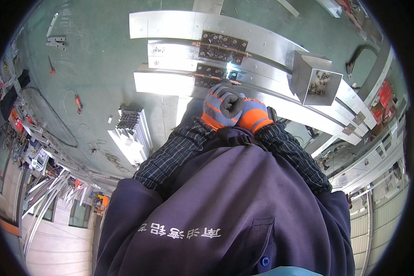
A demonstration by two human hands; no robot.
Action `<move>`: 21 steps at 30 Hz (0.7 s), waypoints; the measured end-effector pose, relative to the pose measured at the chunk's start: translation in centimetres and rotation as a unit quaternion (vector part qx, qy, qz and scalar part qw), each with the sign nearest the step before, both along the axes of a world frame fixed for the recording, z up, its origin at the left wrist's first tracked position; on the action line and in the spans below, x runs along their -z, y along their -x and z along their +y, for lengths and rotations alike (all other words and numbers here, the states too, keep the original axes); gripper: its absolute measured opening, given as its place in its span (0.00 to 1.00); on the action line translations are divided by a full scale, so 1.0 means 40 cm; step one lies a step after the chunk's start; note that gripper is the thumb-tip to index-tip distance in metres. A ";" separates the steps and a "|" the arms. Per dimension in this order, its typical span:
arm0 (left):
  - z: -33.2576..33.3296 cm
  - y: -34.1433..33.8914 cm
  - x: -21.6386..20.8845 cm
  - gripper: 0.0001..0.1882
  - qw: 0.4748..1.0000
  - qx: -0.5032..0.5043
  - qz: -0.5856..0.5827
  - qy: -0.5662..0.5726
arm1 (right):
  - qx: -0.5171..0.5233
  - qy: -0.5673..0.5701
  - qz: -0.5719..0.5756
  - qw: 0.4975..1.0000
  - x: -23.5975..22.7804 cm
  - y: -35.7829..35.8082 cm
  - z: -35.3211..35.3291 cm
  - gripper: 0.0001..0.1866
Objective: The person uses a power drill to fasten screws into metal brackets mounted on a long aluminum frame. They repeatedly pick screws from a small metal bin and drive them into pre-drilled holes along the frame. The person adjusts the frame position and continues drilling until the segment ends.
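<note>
Both my hands wear grey gloves with orange bands and meet at the near edge of a long silvery metal profile (161,84). My left hand (220,105) is curled closed; whatever lies inside its fingers is hidden. Pressed against it, my right hand (253,113) has its fingers mostly out of sight behind the left. Just beyond the hands, a dark hinge plate (210,75) with a copper-coloured pin lies on the profile. A second dark hinge plate (223,46) of the same kind sits farther away, across the neighbouring profiles, with a bright glint near it.
An open metal box (319,85) holding many screws stands on the profiles at right. Smaller hinges (349,129) are at their far right end. Left, a stack of metal profiles (132,133) is near my arm; an orange-handled tool (78,105) and cables (112,158) lie on the green floor.
</note>
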State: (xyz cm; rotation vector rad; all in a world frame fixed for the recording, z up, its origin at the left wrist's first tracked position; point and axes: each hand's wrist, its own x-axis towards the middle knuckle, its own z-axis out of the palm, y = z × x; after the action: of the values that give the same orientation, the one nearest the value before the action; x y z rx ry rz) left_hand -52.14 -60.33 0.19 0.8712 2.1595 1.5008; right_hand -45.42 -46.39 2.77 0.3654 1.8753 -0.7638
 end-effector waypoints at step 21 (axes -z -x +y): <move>-0.005 -0.002 0.011 0.13 1.000 0.017 0.002 0.010 | -0.001 0.007 -0.012 1.000 0.006 0.000 0.004 0.33</move>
State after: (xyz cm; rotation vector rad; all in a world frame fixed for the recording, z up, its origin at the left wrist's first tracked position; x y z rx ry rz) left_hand -52.06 -60.54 -0.25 0.9012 2.1478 1.4597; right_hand -45.43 -46.22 2.54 0.3620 1.8473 -0.7667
